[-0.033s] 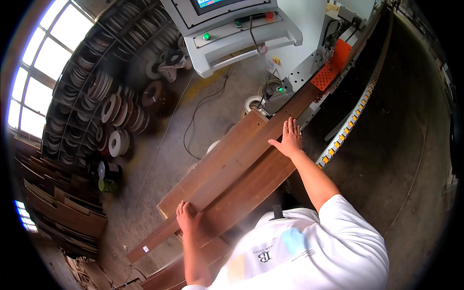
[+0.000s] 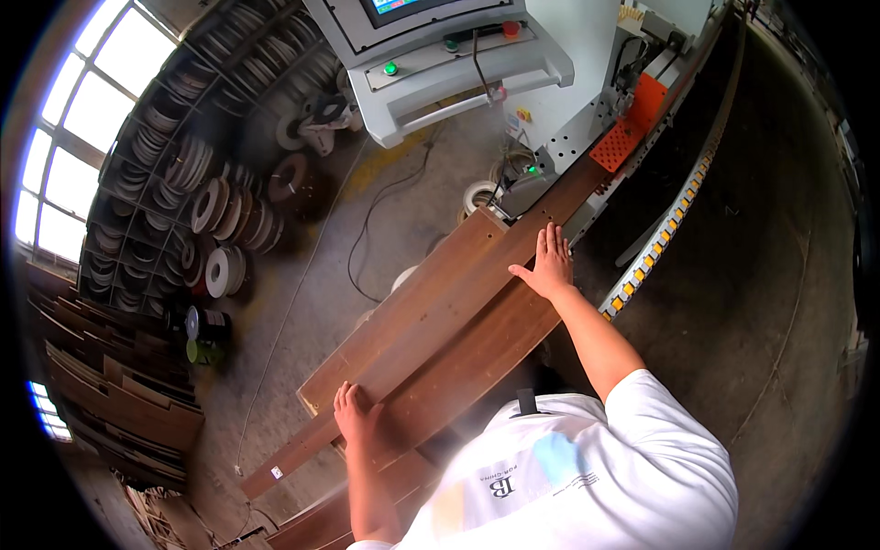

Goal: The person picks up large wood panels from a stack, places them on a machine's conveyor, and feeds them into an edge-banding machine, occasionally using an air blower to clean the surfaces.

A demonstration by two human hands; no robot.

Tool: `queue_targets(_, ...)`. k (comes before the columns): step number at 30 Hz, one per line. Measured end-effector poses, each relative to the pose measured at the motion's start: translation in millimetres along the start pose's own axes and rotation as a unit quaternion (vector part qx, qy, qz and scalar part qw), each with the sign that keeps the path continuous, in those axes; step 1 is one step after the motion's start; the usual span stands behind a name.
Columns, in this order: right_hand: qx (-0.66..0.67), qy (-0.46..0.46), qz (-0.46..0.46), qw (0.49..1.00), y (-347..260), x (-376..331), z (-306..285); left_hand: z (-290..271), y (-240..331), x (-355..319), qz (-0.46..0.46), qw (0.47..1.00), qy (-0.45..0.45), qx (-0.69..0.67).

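Two brown boards held flat at a machine's infeed.

Stacked boards (image 2: pixel 440 321) slanting from beside the grey machine (image 2: pixel 458 64) down toward the body, no shift from the paired frame taken the same instant, so nothing newly moved. Right hand (image 2: pixel 548 264) spread, palm down on the far end; left hand (image 2: pixel 359 417) open, fingers flat, pressing the near end. Reels of tape (image 2: pixel 215 215) racked well off to the left hand's side.

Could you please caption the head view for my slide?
Both hands, left hand and right hand, press flat on brown panels.
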State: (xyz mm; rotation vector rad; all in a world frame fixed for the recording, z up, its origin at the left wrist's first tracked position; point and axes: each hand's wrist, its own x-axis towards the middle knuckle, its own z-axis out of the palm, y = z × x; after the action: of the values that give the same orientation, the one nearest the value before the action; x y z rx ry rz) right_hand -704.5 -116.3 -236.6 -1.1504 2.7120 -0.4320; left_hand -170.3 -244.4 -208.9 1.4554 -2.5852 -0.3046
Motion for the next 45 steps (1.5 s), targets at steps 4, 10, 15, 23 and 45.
queue_targets(4, -0.019, 0.005, -0.01, 1.0, 6, 8, 2, 0, 9, 5, -0.015, 1.0, -0.004, -0.017)
queue_targets(10, -0.022, 0.004, -0.041, 0.999, 34, 54, -11, 4, 32, 16, -0.029, 0.999, -0.008, -0.019)
queue_targets(15, -0.025, 0.022, -0.056, 0.998, 50, 85, -12, 7, 47, 27, -0.045, 0.999, -0.016, -0.022)
queue_targets(23, -0.005, 0.144, -0.122, 0.982, 60, 94, 2, 15, 54, 27, -0.065, 0.997, -0.006, -0.028)
queue_targets(45, -0.03, 0.194, -0.018, 0.98, 127, 134, -6, 65, 186, 66, 0.052, 0.992, 0.081, -0.082)
